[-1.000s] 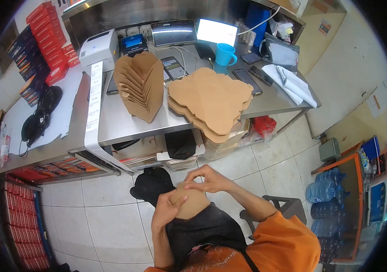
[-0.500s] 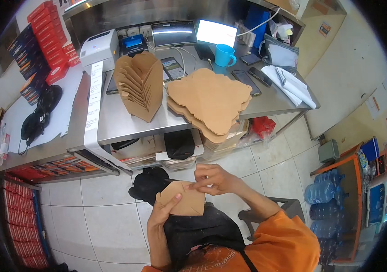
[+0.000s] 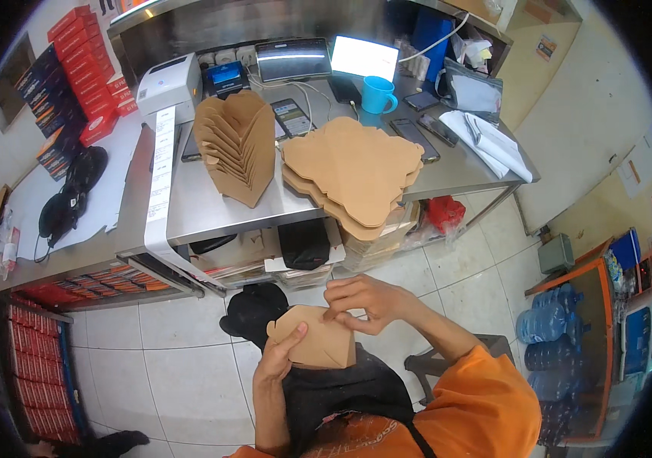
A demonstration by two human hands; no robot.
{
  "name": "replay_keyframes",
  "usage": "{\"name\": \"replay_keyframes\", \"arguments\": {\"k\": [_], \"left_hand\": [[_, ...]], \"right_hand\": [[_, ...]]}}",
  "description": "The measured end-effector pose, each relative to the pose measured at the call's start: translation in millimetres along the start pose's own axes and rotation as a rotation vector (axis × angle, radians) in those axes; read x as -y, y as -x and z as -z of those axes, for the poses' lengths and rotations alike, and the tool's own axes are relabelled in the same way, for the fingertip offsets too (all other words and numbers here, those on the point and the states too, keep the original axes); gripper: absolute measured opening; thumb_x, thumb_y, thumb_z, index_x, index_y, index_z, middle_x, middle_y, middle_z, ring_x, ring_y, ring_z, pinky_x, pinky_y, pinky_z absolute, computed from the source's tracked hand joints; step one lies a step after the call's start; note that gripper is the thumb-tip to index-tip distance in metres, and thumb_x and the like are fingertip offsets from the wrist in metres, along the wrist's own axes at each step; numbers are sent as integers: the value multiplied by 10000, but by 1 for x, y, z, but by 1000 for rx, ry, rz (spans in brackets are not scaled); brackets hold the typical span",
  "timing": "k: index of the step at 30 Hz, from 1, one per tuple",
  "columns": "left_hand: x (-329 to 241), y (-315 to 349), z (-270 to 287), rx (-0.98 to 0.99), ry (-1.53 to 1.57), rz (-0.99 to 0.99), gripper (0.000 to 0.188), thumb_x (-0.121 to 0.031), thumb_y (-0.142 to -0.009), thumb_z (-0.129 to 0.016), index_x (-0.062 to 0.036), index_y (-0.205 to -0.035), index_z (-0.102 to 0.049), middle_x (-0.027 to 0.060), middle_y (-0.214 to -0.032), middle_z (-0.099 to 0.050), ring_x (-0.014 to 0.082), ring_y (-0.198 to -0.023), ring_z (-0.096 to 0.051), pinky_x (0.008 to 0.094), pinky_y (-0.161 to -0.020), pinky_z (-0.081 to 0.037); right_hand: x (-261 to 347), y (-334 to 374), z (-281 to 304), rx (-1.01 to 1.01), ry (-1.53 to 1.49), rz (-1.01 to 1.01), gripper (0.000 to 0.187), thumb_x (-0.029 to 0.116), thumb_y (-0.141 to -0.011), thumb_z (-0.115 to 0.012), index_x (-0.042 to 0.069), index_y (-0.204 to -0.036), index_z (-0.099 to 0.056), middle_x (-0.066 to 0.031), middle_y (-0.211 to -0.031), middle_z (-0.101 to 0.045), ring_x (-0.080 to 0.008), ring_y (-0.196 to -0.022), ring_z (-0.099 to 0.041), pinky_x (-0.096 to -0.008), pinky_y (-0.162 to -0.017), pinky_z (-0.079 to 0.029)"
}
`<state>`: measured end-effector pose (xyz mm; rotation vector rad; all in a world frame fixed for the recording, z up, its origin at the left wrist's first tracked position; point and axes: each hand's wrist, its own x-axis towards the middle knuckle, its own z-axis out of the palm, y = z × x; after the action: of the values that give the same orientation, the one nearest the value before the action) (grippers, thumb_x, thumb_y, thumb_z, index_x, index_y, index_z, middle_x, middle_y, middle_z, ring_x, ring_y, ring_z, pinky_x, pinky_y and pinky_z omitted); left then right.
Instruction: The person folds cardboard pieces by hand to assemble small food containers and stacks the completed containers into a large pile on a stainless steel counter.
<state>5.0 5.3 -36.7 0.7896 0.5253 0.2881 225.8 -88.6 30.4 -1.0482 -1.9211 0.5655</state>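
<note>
A flat brown cardboard box blank [image 3: 318, 341] sits low in the view, just above the person's dark lap, gripped at its left edge by the left hand [image 3: 278, 357] with the thumb over its face, while the right hand [image 3: 364, 300] pinches its top right flap between closed fingertips. At twelve o'clock from it, well apart on the steel table [image 3: 211, 214], lies a stack of flat blanks [image 3: 352, 169]. At eleven o'clock stands a nested row of folded boxes [image 3: 236, 145], with a blue mug [image 3: 377, 95] beyond.
</note>
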Motion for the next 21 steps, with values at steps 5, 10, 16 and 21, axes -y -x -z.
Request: {"name": "replay_keyframes", "arguments": {"k": [5,10,16,21], "left_hand": [[-3,2,-3,118,-317,-131,390,-211,-950,-639,2,-1260,-539,78,-1184,-621,166,-1115,-568,308,-970,-440],[-9,12,-35,86,-1121,-394,439,-261,-936,-658,45,-1230,-549,162,-1177,-638,244,-1107,-595,313,-940,-453],[-24,6,-31,-241,-798,-373,329,-216,-906,-682,26,-1120,-620,223,-1081,-660,362,-1016,-640,414,-901,-486],[-35,-16,-54,-260,-1289,-826,568,-267,-876,-719,89,-1268,-514,233,-1231,-587,315,-1231,-530,443,-1064,-375]], "right_hand": [[-8,10,12,208,-354,-304,164,60,-854,-719,16,-979,-623,-47,-718,-530,-165,-645,-529,-316,-589,-432],[-38,24,8,321,-677,-668,490,65,-789,-804,61,-1154,-477,-7,-755,-557,-89,-660,-549,-258,-625,-457],[-32,9,-16,-3,150,-194,842,319,-669,-883,61,-1328,-425,-141,-1147,-559,-276,-1066,-550,-399,-891,-438],[-28,-5,-40,-356,518,-140,975,306,-613,-874,18,-1400,-378,-197,-1347,-442,-375,-1245,-446,-455,-1024,-374]]}}
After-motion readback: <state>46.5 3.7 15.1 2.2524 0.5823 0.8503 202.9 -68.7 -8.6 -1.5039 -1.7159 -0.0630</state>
